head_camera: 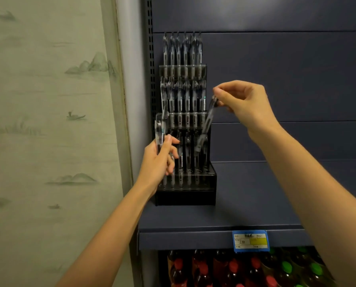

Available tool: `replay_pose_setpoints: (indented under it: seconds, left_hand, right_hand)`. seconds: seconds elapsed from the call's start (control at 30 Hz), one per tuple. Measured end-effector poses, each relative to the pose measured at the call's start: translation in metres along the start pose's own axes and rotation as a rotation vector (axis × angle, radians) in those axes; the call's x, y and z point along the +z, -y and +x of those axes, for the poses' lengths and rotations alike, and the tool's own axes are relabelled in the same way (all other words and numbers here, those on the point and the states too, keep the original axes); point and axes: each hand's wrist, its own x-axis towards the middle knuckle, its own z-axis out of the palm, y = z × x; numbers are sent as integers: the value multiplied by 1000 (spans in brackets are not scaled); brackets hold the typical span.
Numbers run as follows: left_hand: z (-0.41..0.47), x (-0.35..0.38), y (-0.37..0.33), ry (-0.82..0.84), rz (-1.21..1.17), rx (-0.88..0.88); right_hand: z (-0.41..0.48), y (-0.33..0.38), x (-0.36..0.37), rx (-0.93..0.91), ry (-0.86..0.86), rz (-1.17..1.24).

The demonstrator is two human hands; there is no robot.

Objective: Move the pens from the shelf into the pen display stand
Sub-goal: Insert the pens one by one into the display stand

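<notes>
Above shelf (pixel 255 204), pens (pixel 207 120) in both hands (pixel 246 103)

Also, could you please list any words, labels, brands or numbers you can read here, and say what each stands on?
No text here can be read.
Blue and yellow price tag on the shelf edge: print too blurred to read.
Pens in the pen display stand: barrel markings too small to read.
Bottles below: no legible text shows.

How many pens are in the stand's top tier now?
6 pens, upright in one row across the top tier of the display stand, left edge to right; others may be hidden behind.
</notes>
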Motion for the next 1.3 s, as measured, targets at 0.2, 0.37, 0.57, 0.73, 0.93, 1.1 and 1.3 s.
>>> replay_pose_setpoints:
  seconds: [0.2, 0.37, 0.57, 0.73, 0.93, 1.1, 1.3]
  left_hand:
    - [0, -7, 0, -30, -28, -7]
    - [-3, -9, 0, -29, -22, -3]
    - [-5, -10, 0, -39, -19, -14]
    - [-7, -10, 1, -41, -13, -13]
    - [-9, -11, 3, -49, -12, -26]
    - [-13, -13, 2, -51, -13, -29]
    - [-20, -21, -1, -59, -9, -29]
  right_hand:
    - [-11, -25, 3, -7, -20, -224]
    - [-14, -37, 8, -8, -17, -275]
    - [-17, -43, 12, 13, 25, -304]
    - [-27, -57, 20, 65, 131, -381]
    - [-34, -63, 27, 89, 64, -347]
    - [-37, -62, 30, 76, 70, -357]
    - [-40, -51, 38, -53, 5, -326]
